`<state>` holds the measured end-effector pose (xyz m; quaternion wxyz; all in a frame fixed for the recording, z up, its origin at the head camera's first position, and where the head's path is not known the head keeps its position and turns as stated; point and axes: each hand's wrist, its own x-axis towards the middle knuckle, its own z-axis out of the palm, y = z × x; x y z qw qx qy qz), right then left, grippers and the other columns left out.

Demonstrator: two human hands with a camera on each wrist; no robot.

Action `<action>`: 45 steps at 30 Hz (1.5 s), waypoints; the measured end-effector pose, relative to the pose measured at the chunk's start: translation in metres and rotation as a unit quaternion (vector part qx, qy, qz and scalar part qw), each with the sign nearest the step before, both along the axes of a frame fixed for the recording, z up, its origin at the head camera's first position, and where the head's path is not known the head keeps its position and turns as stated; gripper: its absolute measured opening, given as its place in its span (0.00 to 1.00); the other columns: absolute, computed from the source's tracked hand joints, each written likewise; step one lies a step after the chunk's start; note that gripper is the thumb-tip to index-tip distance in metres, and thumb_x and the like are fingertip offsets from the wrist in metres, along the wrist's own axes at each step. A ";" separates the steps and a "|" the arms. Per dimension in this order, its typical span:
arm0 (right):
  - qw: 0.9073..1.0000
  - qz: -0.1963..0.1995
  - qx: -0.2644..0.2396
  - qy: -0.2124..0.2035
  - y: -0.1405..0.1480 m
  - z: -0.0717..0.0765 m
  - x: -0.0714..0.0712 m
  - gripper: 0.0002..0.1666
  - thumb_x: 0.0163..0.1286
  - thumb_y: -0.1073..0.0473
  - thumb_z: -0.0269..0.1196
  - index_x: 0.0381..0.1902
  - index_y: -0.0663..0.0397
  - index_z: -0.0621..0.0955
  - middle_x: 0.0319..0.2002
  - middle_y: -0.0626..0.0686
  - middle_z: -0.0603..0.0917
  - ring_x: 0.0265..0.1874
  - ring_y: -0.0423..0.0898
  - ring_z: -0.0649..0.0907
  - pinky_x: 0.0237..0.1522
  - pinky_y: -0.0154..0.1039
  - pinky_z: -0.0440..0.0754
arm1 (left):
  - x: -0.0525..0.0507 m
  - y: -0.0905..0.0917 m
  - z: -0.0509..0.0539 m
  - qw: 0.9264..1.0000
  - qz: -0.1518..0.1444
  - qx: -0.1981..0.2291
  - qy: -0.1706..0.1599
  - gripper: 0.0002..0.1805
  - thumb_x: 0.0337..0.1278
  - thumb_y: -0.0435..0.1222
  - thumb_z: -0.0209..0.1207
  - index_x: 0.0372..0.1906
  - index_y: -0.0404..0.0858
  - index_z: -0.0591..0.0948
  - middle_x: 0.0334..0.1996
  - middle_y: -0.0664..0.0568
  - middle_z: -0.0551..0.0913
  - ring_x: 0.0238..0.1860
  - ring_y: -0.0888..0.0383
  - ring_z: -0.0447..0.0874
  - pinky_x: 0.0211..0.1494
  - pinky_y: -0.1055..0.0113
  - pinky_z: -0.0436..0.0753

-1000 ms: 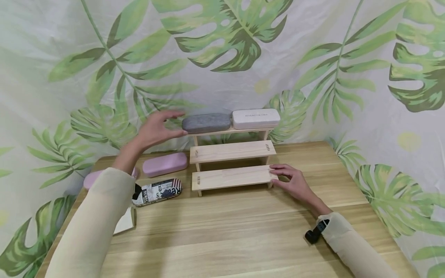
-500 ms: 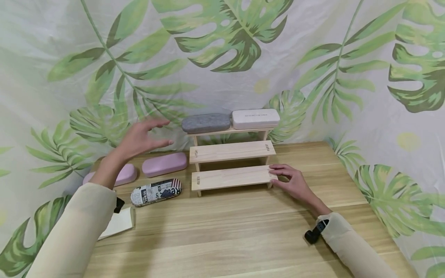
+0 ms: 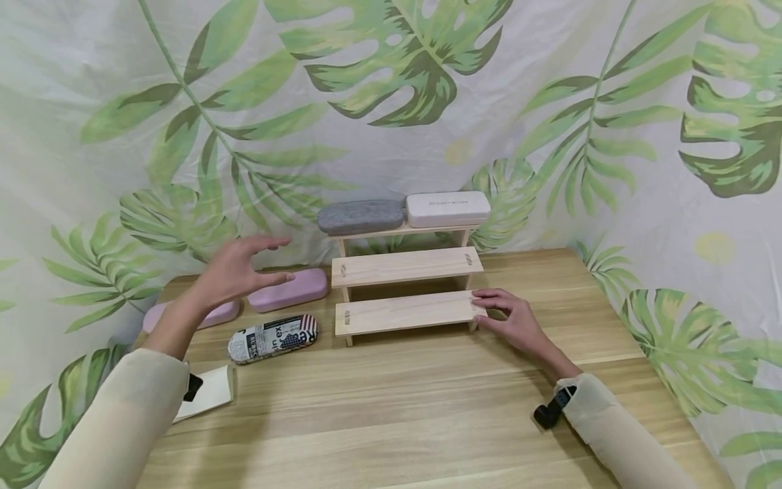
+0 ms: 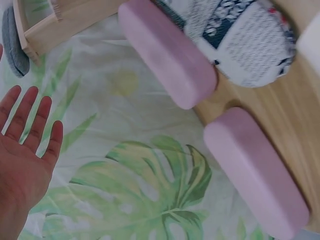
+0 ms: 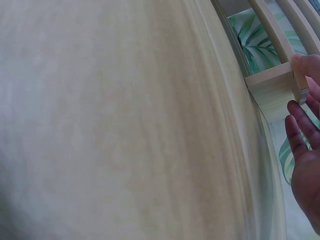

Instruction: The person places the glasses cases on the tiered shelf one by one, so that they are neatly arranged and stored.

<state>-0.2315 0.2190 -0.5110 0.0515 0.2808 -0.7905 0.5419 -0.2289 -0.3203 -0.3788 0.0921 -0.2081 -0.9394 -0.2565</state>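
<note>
A three-tier wooden rack (image 3: 408,266) stands at the table's back. On its top tier lie a grey case (image 3: 360,216) and, to the right, a white case (image 3: 448,208). The right hand (image 3: 516,326) grips the right end of the lowest tier, thumb and fingers around the board; the right wrist view shows this hand (image 5: 306,135) at the board's end. Fingers spread and holding nothing, the left hand (image 3: 235,272) hovers in front of a pink case (image 3: 296,291). In the left wrist view the left hand (image 4: 25,155) has its palm showing, beside two pink cases (image 4: 170,55).
Another pink case (image 3: 221,314) lies at the table's back left, partly behind the left wrist. A newspaper-print case (image 3: 273,338) sits left of the rack. Nearer the front left is a white flat item (image 3: 210,392), partly covered by the sleeve. A leaf-patterned cloth (image 3: 391,149) hangs behind the table.
From beside the grey case, the left hand has moved left and down to the nearer pink case, staying empty. The right hand keeps its place on the rack.
</note>
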 end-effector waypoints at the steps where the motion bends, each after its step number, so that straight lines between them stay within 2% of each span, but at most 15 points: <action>1: 1.000 -0.001 0.000 -0.001 0.000 -0.001 -0.001 0.19 0.64 0.75 0.73 0.53 0.72 0.87 0.61 0.70 0.83 0.62 0.66 0.80 0.63 0.31 0.79 | 0.002 -0.001 -0.002 1.000 -0.003 0.000 0.000 0.37 0.55 0.48 0.78 0.68 0.37 0.82 0.64 0.40 0.85 0.63 0.37 0.82 0.66 0.37 0.75; 5: 1.000 -0.006 0.003 -0.004 0.004 -0.016 -0.010 0.19 0.63 0.75 0.74 0.53 0.70 0.88 0.62 0.68 0.83 0.63 0.66 0.80 0.63 0.28 0.77 | 0.009 -0.004 -0.013 1.000 -0.007 0.002 -0.011 0.37 0.57 0.48 0.77 0.69 0.36 0.81 0.66 0.40 0.83 0.66 0.36 0.80 0.68 0.37 0.74; 8: 1.000 -0.008 0.005 -0.006 0.008 -0.028 -0.017 0.20 0.63 0.74 0.74 0.55 0.65 0.88 0.63 0.64 0.84 0.64 0.64 0.80 0.63 0.27 0.77 | 0.013 -0.006 -0.022 1.000 -0.014 0.002 -0.008 0.37 0.55 0.46 0.78 0.68 0.35 0.81 0.65 0.39 0.84 0.65 0.35 0.80 0.68 0.37 0.75; 12: 1.000 -0.005 0.003 -0.002 0.009 -0.029 -0.018 0.21 0.64 0.70 0.75 0.55 0.60 0.89 0.63 0.60 0.84 0.64 0.60 0.81 0.63 0.27 0.77 | 0.018 -0.007 -0.032 1.000 -0.022 0.000 0.013 0.37 0.51 0.45 0.80 0.66 0.34 0.83 0.62 0.38 0.85 0.63 0.34 0.82 0.66 0.37 0.77; 15: 1.000 -0.003 0.004 0.002 0.009 -0.028 -0.017 0.20 0.65 0.70 0.75 0.55 0.60 0.89 0.63 0.61 0.84 0.64 0.59 0.81 0.63 0.27 0.77 | 0.023 -0.009 -0.040 1.000 -0.011 0.000 0.012 0.37 0.49 0.46 0.81 0.65 0.36 0.84 0.60 0.38 0.86 0.61 0.35 0.83 0.63 0.37 0.79; 21: 1.000 -0.005 0.003 0.003 0.008 -0.028 -0.018 0.21 0.64 0.73 0.74 0.55 0.64 0.88 0.63 0.64 0.84 0.64 0.63 0.81 0.63 0.27 0.77 | 0.037 -0.012 -0.051 0.999 0.020 -0.019 -0.029 0.38 0.53 0.52 0.78 0.67 0.41 0.83 0.64 0.39 0.84 0.58 0.35 0.85 0.55 0.35 0.82; 25: 1.000 -0.008 0.001 0.003 0.006 -0.026 -0.017 0.20 0.63 0.77 0.73 0.53 0.71 0.87 0.62 0.70 0.83 0.63 0.68 0.79 0.63 0.27 0.77 | 0.044 -0.015 -0.058 0.998 0.027 -0.023 -0.057 0.38 0.55 0.54 0.77 0.69 0.43 0.82 0.67 0.41 0.82 0.59 0.36 0.85 0.53 0.33 0.82; 29: 1.000 -0.013 0.007 0.010 0.007 -0.026 -0.017 0.20 0.62 0.77 0.73 0.53 0.72 0.87 0.61 0.70 0.83 0.64 0.67 0.79 0.63 0.26 0.76 | 0.049 -0.019 -0.067 0.998 0.016 -0.024 -0.064 0.39 0.54 0.54 0.78 0.69 0.42 0.82 0.66 0.42 0.84 0.60 0.35 0.85 0.51 0.34 0.83; 37: 1.000 -0.007 0.006 0.006 0.011 -0.029 -0.018 0.20 0.65 0.68 0.76 0.55 0.57 0.90 0.63 0.59 0.85 0.66 0.54 0.81 0.64 0.27 0.76 | 0.056 -0.025 -0.080 0.997 -0.019 -0.009 -0.073 0.40 0.55 0.51 0.78 0.67 0.33 0.82 0.62 0.37 0.85 0.62 0.33 0.83 0.61 0.34 0.80; 42: 1.000 -0.008 0.010 0.007 0.012 -0.030 -0.018 0.20 0.65 0.66 0.77 0.55 0.56 0.90 0.63 0.57 0.85 0.66 0.50 0.81 0.64 0.28 0.77 | 0.059 -0.026 -0.086 0.997 -0.021 -0.022 -0.073 0.41 0.54 0.52 0.78 0.68 0.33 0.81 0.64 0.38 0.84 0.64 0.33 0.81 0.62 0.34 0.79; 45: 1.000 -0.010 0.012 0.006 0.011 -0.031 -0.018 0.20 0.64 0.66 0.77 0.55 0.56 0.90 0.63 0.57 0.85 0.66 0.51 0.81 0.65 0.28 0.76 | 0.059 -0.026 -0.091 0.997 -0.028 -0.029 -0.064 0.41 0.53 0.50 0.79 0.69 0.34 0.81 0.64 0.40 0.84 0.65 0.35 0.81 0.62 0.35 0.80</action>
